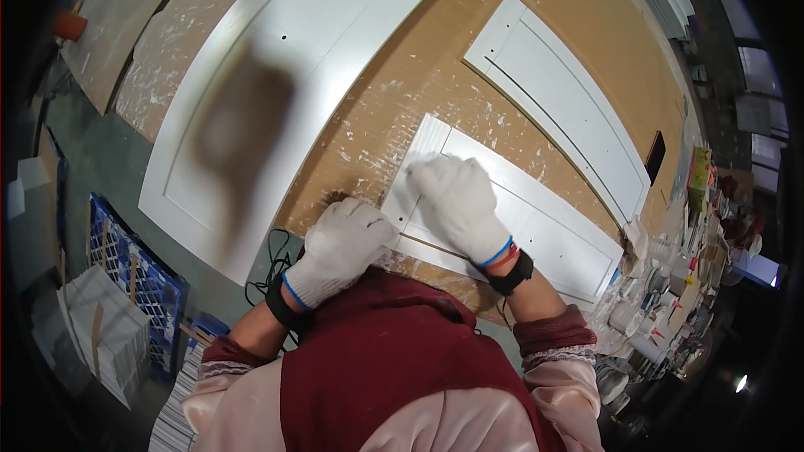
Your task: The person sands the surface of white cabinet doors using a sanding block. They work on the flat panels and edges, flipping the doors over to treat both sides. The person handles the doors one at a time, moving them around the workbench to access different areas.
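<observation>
A white framed panel like a cabinet door [536, 218] lies flat on the brown worktop before me, with a grooved border and small dark holes. My left hand [347, 243], in a white knit glove, is closed at the panel's near left corner, its fingertips against the edge. My right hand [461, 201], gloved the same way, rests on the panel's left end with its fingers curled down. Whatever it may hold is hidden beneath the glove. Farther off lies a second white framed panel [561, 92]. At the left, a larger white panel [310, 59] stretches away from me.
The brown worktop [368, 142] carries white paint marks. A dark blurred patch covers part of the large panel. Bottles and clutter [653, 310] crowd the right. Stacked white boards [109, 326] and a blue plastic pallet [167, 301] stand at the left, with black cable [272, 272] near my left wrist.
</observation>
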{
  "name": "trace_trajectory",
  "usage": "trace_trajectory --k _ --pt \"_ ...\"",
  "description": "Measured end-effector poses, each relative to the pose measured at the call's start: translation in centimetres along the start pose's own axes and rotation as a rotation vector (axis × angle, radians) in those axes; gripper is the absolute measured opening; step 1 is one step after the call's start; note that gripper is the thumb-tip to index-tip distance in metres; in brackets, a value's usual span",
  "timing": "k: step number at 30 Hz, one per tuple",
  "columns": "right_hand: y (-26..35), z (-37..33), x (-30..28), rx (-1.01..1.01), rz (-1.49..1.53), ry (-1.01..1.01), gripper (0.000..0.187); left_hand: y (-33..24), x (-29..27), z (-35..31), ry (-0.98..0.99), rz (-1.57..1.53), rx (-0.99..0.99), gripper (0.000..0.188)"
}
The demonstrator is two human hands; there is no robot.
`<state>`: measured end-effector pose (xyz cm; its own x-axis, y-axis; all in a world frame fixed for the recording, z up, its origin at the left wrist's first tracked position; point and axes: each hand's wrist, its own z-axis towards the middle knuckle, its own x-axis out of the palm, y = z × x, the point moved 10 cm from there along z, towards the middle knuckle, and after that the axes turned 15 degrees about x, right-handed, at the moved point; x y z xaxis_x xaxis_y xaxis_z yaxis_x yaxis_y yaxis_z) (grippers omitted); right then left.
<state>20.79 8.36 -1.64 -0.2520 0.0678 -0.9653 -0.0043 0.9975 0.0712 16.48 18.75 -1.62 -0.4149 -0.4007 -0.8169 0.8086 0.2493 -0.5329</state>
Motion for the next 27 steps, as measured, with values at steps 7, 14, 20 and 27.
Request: trace_trajectory --k 7,14,20,27 --pt "3.6 -4.9 0.6 -0.247 0.188 0.044 0.008 1.3 0.0 -0.9 0.027 0.044 -0.078 0.022" --pt "-2.6 0.1 -1.6 0.11 0.142 -0.118 0.009 1.3 -0.4 -0.9 0.0 0.08 -0.103 0.026" --pt "2.3 -2.4 -0.5 -0.126 0.15 -0.097 0.009 2.3 -0.7 -1.9 -0.051 0.062 -0.182 0.03" --pt "4.2 -6.8 0.1 -0.204 0.192 0.015 0.01 2.7 -0.9 -1.9 0.035 0.073 -0.266 0.032"
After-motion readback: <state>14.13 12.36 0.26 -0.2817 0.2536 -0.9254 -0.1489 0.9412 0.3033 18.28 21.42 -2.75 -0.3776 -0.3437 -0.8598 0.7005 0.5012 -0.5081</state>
